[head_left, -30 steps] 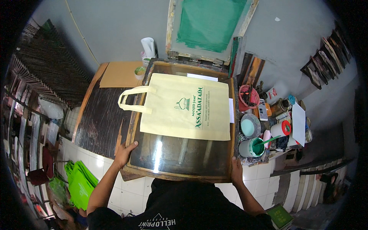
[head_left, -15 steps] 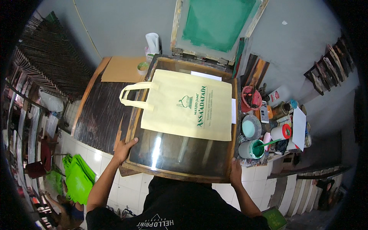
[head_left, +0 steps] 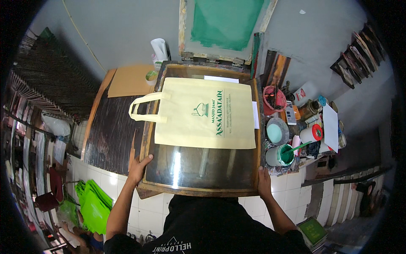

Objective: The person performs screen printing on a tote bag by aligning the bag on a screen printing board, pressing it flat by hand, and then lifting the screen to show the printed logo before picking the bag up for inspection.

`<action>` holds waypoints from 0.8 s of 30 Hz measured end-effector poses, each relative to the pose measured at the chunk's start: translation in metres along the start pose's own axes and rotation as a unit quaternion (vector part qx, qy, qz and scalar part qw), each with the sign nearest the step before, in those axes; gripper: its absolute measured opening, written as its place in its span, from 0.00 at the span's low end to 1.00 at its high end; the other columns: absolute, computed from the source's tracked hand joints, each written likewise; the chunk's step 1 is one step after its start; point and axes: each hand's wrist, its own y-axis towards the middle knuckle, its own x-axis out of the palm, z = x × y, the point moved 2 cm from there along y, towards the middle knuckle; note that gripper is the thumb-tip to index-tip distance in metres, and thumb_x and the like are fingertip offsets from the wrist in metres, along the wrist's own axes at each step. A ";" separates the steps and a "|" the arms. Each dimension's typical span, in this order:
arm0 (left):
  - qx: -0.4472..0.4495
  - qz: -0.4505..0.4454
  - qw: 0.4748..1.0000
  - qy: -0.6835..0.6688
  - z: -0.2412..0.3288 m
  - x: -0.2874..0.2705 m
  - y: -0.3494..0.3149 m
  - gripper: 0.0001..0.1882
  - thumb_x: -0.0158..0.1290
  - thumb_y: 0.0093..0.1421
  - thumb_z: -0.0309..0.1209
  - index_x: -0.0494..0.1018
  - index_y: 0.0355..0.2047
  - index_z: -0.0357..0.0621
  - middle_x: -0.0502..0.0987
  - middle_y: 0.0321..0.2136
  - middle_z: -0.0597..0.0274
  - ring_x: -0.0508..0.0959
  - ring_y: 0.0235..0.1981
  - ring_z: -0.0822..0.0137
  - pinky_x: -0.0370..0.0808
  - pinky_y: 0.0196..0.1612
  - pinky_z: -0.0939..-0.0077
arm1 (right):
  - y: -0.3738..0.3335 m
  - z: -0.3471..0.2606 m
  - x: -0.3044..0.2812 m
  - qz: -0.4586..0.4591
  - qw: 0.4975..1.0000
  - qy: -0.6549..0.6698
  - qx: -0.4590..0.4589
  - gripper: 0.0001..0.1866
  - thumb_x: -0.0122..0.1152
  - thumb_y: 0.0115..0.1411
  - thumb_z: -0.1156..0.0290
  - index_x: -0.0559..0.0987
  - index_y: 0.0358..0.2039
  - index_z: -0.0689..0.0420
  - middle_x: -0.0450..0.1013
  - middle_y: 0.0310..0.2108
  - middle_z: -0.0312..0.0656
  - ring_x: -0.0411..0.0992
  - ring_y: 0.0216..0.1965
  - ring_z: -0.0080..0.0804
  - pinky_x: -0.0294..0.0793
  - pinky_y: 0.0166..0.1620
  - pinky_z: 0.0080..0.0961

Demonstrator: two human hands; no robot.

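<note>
A cream tote bag (head_left: 186, 114) with green print lies flat on a glass-topped printing table (head_left: 190, 169) framed in wood, its two handles hanging past the left side. My left hand (head_left: 138, 168) grips the front part of the table's left edge, thumb on top and the other fingers mostly hidden below. On the opposite edge, near the front right corner, my right hand (head_left: 264, 181) holds the frame with its thumb up along the side. Neither hand touches the bag. Hinged at the back, a screen frame (head_left: 224, 25) with a green mesh stands raised.
On the right stand a white paint tub (head_left: 277, 155) with a green stirrer, a grey bowl (head_left: 284, 127) and a pink basin (head_left: 269, 110). A dark side table (head_left: 110, 131) bears brown cardboard (head_left: 131, 78). Bright green bags (head_left: 93, 205) hang at lower left; a person's limbs show below.
My view has tilted and turned slightly, so the whole scene shifts in the picture. Both hands keep their places on the table's edges, and the bag has not moved on the glass.
</note>
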 end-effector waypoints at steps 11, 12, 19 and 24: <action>0.013 -0.026 0.998 -0.049 0.001 0.001 -0.002 0.41 0.63 0.66 0.51 0.69 0.64 0.25 0.81 0.51 0.43 0.82 0.50 0.58 0.77 0.56 0.69 | -0.010 -0.021 0.004 0.014 0.999 0.022 -0.027 0.37 0.46 0.79 0.48 0.63 0.73 0.69 0.68 0.67 0.60 0.67 0.67 0.48 0.63 0.70 0.38; 0.017 -0.017 0.999 -0.044 0.003 0.002 -0.004 0.41 0.63 0.66 0.51 0.69 0.64 0.25 0.81 0.52 0.44 0.82 0.51 0.58 0.77 0.56 0.68 | -0.010 -0.021 0.004 0.025 0.999 0.009 -0.021 0.37 0.46 0.79 0.48 0.63 0.73 0.69 0.69 0.67 0.61 0.68 0.67 0.48 0.63 0.70 0.38; 0.001 -0.014 0.999 -0.053 0.002 0.003 -0.003 0.40 0.63 0.66 0.50 0.68 0.64 0.25 0.80 0.52 0.45 0.81 0.51 0.59 0.76 0.58 0.68 | 0.004 0.012 0.004 0.041 0.999 -0.012 -0.024 0.40 0.46 0.78 0.46 0.63 0.72 0.72 0.67 0.67 0.62 0.65 0.69 0.49 0.60 0.71 0.37; 0.003 -0.008 0.999 -0.044 0.001 0.002 -0.004 0.40 0.63 0.66 0.50 0.69 0.64 0.26 0.80 0.53 0.45 0.81 0.52 0.58 0.75 0.59 0.68 | 0.003 0.006 0.006 0.013 0.998 0.040 -0.049 0.32 0.46 0.79 0.49 0.69 0.68 0.66 0.74 0.60 0.55 0.71 0.61 0.43 0.67 0.66 0.37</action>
